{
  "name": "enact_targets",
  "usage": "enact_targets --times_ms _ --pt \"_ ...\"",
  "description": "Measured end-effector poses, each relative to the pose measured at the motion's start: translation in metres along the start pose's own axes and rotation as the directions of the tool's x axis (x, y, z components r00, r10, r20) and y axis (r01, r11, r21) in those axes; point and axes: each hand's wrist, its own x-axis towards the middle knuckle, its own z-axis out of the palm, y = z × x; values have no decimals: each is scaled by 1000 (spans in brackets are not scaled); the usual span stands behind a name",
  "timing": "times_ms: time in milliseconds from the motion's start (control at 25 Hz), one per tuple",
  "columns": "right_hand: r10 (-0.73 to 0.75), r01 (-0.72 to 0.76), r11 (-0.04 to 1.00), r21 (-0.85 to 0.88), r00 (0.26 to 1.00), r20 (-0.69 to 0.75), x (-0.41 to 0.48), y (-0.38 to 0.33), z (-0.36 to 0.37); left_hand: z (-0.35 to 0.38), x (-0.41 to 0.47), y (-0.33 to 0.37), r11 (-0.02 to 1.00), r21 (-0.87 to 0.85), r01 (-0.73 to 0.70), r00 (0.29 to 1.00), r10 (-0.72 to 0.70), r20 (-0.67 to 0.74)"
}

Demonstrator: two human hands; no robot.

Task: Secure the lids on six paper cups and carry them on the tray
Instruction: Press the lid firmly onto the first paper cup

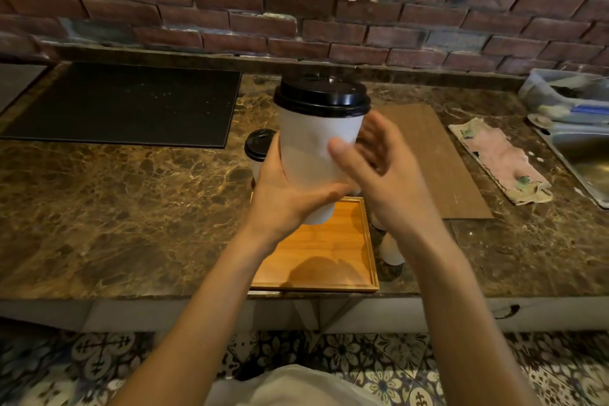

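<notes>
Above the tray (333,247) | your left hand (283,194) grips a lidded cup (316,148), fingers hidden behind | right hand (385,175) blurred, fingers spread, thumb touching | another cup (392,249) mostly hidden behind your right forearm

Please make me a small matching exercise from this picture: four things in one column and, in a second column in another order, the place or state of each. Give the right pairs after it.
Things:
1. white cup with black lid
2. wooden tray
3. pink cloth
4. black mat

Places or states:
A. lying flat at the left of the counter, near the brick wall
B. lifted above the counter, held by the left hand
C. at the counter's near edge, below the lifted cup
D. crumpled beside the sink, at the right

Pairs: 1-B, 2-C, 3-D, 4-A
</notes>
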Motion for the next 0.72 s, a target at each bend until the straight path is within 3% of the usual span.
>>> enact_targets --times_ms 120,280,480,720 --pt "60 -58 997 -50 997 43 -1 12 15 12 -1 -6 1000 -5 7 999 -7 -34" --pt "24 -23 999 39 1000 -12 6 13 27 20 -3 -12 999 35 -20 999 22 -40" --pt "25 -25 1000 0 997 -72 11 11 22 9 -2 -11 999 36 -27 997 25 67" --pt "59 -60 997 47 998 17 9 1 9 -11 3 -4 999 2 49 969 -48 244"
